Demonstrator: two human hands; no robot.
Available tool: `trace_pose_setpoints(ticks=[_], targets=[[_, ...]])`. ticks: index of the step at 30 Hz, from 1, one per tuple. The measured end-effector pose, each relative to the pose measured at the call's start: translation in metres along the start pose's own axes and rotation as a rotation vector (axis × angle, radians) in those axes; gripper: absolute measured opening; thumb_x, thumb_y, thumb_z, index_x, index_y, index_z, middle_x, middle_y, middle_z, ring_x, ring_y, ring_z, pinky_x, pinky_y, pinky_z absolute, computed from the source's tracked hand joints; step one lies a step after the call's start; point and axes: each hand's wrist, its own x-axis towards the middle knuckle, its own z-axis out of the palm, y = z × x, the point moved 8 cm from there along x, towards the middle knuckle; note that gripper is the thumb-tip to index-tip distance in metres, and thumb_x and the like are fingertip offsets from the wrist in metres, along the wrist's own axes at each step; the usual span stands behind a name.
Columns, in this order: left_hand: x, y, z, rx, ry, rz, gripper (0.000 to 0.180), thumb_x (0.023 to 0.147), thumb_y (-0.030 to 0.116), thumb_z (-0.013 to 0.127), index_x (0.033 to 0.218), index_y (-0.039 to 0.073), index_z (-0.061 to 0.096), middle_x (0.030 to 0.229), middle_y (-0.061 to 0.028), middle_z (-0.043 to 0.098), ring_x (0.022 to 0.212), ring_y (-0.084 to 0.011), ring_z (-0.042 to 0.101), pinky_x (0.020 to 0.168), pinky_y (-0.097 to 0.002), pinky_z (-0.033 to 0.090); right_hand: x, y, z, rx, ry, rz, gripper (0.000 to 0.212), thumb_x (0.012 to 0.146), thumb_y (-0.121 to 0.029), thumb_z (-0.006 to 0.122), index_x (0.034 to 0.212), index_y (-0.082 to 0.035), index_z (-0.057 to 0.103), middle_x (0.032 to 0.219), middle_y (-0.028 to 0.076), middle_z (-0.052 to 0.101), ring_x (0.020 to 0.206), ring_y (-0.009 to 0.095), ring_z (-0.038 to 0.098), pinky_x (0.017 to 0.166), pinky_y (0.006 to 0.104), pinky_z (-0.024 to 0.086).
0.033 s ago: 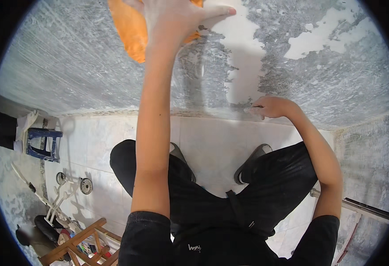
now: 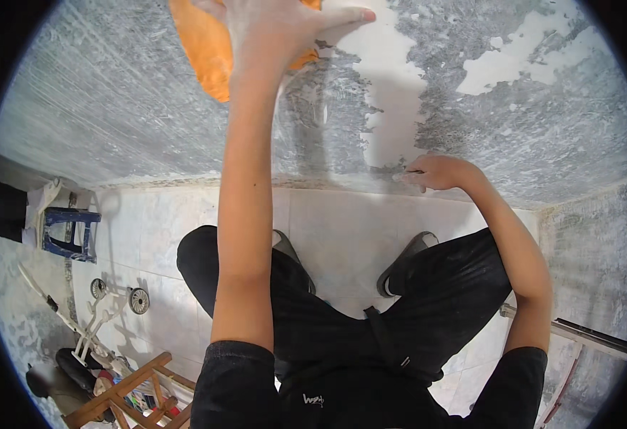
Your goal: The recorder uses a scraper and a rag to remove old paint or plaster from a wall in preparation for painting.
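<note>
My left hand (image 2: 270,25) is stretched up against the grey wall (image 2: 149,107), its thumb spread wide to the right. Its other fingers are partly cut off by the top edge. Behind and beside it is an orange sheet (image 2: 203,53), of cloth or plastic, whose upper part lies outside the picture. My right hand (image 2: 435,173) is low at the wall's foot, fingers curled and pinched together. Whatever lies between them is too small to make out. Right above that hand ends a white, smooth patch (image 2: 392,121) on the rough wall.
A blue stool (image 2: 72,232) stands at left. Below it lie a white wheeled frame (image 2: 117,297) and a wooden frame (image 2: 124,386) with mixed items. Another person (image 2: 56,382) shows at lower left. A dark rail (image 2: 592,336) is at right. My knees are bent on pale floor tiles (image 2: 346,243).
My left hand and forearm have shifted very slightly left, and the orange sheet's edge with them. My right hand stays in the same place.
</note>
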Motion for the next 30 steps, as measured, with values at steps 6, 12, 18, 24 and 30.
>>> trace_pose_setpoints(ticks=[6,12,18,24,30], targets=[[0.001,-0.009,-0.009,-0.044,0.113,-0.043,0.141,0.055,0.061,0.095,0.154,-0.011,0.025,0.159,-0.034,0.027,0.15,-0.0479,0.023,0.124,-0.0498,0.024,-0.008,0.002,-0.003,0.019,0.045,-0.01,0.065,0.1,-0.063,0.051,0.123,-0.006,0.071,0.091,0.013,0.076,0.094,0.031,0.073,0.091,0.0443,0.052],[0.014,-0.035,-0.022,-0.11,0.09,-0.095,0.138,0.057,0.062,0.094,0.154,-0.01,0.028,0.156,-0.0306,0.032,0.147,-0.0448,0.029,0.122,-0.0488,0.027,-0.009,0.003,-0.003,0.012,0.037,0.005,0.064,0.101,-0.062,0.05,0.121,-0.006,0.072,0.09,0.013,0.077,0.094,0.031,0.072,0.09,0.0447,0.052],[0.014,-0.047,-0.021,-0.076,0.118,-0.124,0.136,0.057,0.063,0.094,0.153,-0.01,0.03,0.156,-0.0314,0.032,0.148,-0.045,0.028,0.122,-0.0486,0.026,-0.006,0.001,-0.004,0.002,0.042,-0.03,0.061,0.102,-0.058,0.051,0.119,-0.004,0.072,0.092,0.014,0.076,0.093,0.033,0.071,0.088,0.0454,0.052],[0.015,-0.052,-0.012,-0.061,-0.128,-0.119,0.134,0.056,0.063,0.094,0.152,-0.01,0.033,0.152,-0.0323,0.039,0.144,-0.0467,0.035,0.12,-0.049,0.031,-0.002,0.002,-0.001,0.001,0.034,-0.03,0.057,0.102,-0.054,0.052,0.119,-0.003,0.072,0.092,0.015,0.075,0.092,0.033,0.072,0.087,0.0456,0.052],[0.01,-0.053,-0.003,-0.209,-0.284,-0.215,0.133,0.056,0.064,0.094,0.151,-0.01,0.035,0.149,-0.0343,0.041,0.14,-0.0477,0.038,0.116,-0.0482,0.035,-0.003,-0.005,-0.003,-0.009,0.041,-0.059,0.058,0.102,-0.055,0.051,0.119,-0.003,0.072,0.091,0.016,0.075,0.092,0.033,0.072,0.087,0.0456,0.053]])
